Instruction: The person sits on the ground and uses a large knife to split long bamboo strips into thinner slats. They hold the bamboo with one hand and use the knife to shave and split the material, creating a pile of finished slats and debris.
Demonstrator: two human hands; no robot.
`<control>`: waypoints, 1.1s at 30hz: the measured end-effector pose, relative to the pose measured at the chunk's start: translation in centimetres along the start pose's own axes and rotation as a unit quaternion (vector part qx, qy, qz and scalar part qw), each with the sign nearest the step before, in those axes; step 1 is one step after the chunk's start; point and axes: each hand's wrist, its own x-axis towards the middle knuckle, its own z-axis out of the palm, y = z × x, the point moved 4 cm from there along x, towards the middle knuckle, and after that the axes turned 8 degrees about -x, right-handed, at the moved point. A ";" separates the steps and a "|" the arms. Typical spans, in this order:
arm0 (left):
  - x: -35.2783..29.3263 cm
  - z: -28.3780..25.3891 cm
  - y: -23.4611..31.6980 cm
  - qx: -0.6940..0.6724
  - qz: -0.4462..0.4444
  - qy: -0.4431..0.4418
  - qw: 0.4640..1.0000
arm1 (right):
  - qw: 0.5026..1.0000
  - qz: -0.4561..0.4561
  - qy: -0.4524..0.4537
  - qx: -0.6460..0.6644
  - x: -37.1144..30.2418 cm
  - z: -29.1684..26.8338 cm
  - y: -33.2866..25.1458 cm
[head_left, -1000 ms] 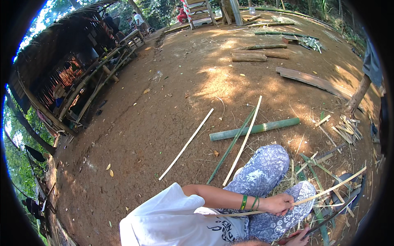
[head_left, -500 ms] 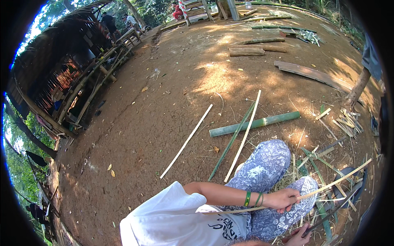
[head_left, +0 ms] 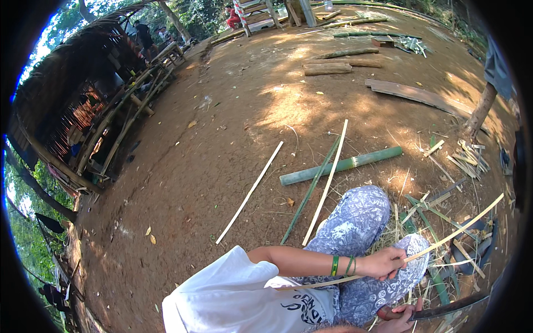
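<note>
My left hand (head_left: pixel 385 263) is closed round a long, thin pale bamboo strip (head_left: pixel 455 233). The strip runs from beside my white shirt, over my patterned trousers (head_left: pixel 363 213), and out to the right, bending slightly upward. Lower down, my right hand (head_left: pixel 398 322) grips the wooden handle of a long dark-bladed knife (head_left: pixel 452 311). Its blade points right, below the strip and apart from it. On the ground ahead lie two pale strips, one on the left (head_left: pixel 250 191) and one nearer my knee (head_left: pixel 327 180), with a green strip (head_left: pixel 311 191) beside the latter.
A green bamboo length (head_left: pixel 341 166) lies ahead of my knees. Split offcuts (head_left: pixel 469 161) and shavings litter the right side near a post (head_left: pixel 480 114). A brown plank (head_left: pixel 416 95) and short logs (head_left: pixel 327 69) lie farther off. A thatched shelter (head_left: pixel 72 105) stands at left, people beyond it.
The knife blade has swung down and away from the strip, now pointing right. The strip's far end has risen a little. My left hand keeps its hold.
</note>
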 end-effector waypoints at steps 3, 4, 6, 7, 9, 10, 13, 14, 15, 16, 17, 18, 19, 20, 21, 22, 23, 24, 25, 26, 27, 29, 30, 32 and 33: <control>0.6 0.3 0.3 0.017 0.014 0.003 1.000 | 0.955 0.255 0.015 0.148 -0.5 1.5 -2.8; 1.5 0.2 -0.6 0.029 0.043 -0.001 0.999 | 0.965 0.231 0.022 0.126 -1.0 2.0 -1.4; 2.8 0.2 -2.1 0.057 0.071 0.002 0.996 | 0.981 0.168 0.023 0.100 -1.3 2.3 -0.5; 2.8 0.1 -1.9 0.066 0.067 0.006 0.996 | 0.981 0.170 0.014 0.095 -1.0 2.0 -0.5; 2.6 0.4 -0.8 0.082 -0.006 -0.003 0.997 | 0.970 0.228 -0.008 0.084 -0.3 1.5 -0.5; 2.2 -0.2 -1.2 0.061 -0.004 0.014 0.998 | 0.965 0.247 -0.036 0.080 0.2 1.7 -0.6; 1.6 0.4 -0.4 -0.017 -0.052 0.001 0.999 | 0.981 0.175 -0.082 0.023 2.5 0.4 -1.2; 1.6 0.7 0.0 -0.002 -0.057 -0.004 0.998 | 0.978 0.175 -0.099 -0.055 3.4 -0.1 -1.9; 1.5 1.0 0.2 0.005 -0.063 -0.002 0.998 | 0.982 0.094 -0.104 -0.124 4.5 -0.3 -3.2; 1.6 1.4 0.4 0.008 -0.060 -0.003 0.998 | 0.979 0.083 -0.113 -0.146 4.6 -0.4 -2.8; 1.7 1.5 0.3 -0.006 -0.047 -0.013 0.999 | 0.977 0.130 -0.136 -0.105 5.1 0.1 -4.1; 1.9 1.4 0.0 -0.002 -0.043 -0.014 0.999 | 0.971 0.080 -0.149 -0.168 5.3 0.2 -4.2; 2.2 1.6 -0.3 0.003 -0.040 -0.018 0.999 | 0.959 0.033 -0.160 -0.231 5.3 0.1 -4.1; 2.1 1.5 -0.3 0.014 -0.047 -0.018 0.999 | 0.953 0.040 -0.180 -0.239 5.4 0.5 -4.4; 2.0 1.4 -0.3 0.024 -0.053 -0.017 0.998 | 0.947 0.046 -0.202 -0.245 5.6 0.9 -5.0; 1.8 1.3 -0.4 0.033 -0.059 -0.013 0.998 | 0.940 0.051 -0.225 -0.251 5.6 1.4 -5.4; 1.6 1.3 -0.3 0.038 -0.057 -0.010 0.998 | 0.940 0.036 -0.229 -0.250 5.6 1.8 -5.5; 1.4 1.3 -0.2 0.043 -0.055 -0.007 0.998 | 0.940 0.021 -0.232 -0.249 5.6 2.2 -5.5; 1.2 1.2 -0.3 0.048 -0.053 -0.003 0.997 | 0.940 0.005 -0.236 -0.247 5.5 2.7 -5.7; 1.3 1.0 -0.5 0.044 -0.055 0.004 0.998 | 0.931 0.022 -0.251 -0.264 5.7 2.8 -6.2; 1.3 0.8 -0.7 0.052 -0.060 0.002 0.997 | 0.930 0.007 -0.250 -0.271 5.6 3.0 -6.2; 1.4 0.6 -0.8 0.070 -0.066 -0.001 0.995 | 0.927 -0.027 -0.245 -0.282 5.8 3.5 -5.7; 1.4 0.7 -0.8 0.079 -0.065 0.004 0.995 | 0.928 -0.045 -0.238 -0.281 5.6 3.7 -4.9; 1.1 1.0 -0.4 0.096 -0.065 0.013 0.993 | 0.928 -0.051 -0.236 -0.284 6.0 4.0 -5.0; 1.0 0.9 -0.5 0.108 -0.056 0.012 0.992 | 0.927 -0.054 -0.235 -0.286 6.1 4.2 -5.1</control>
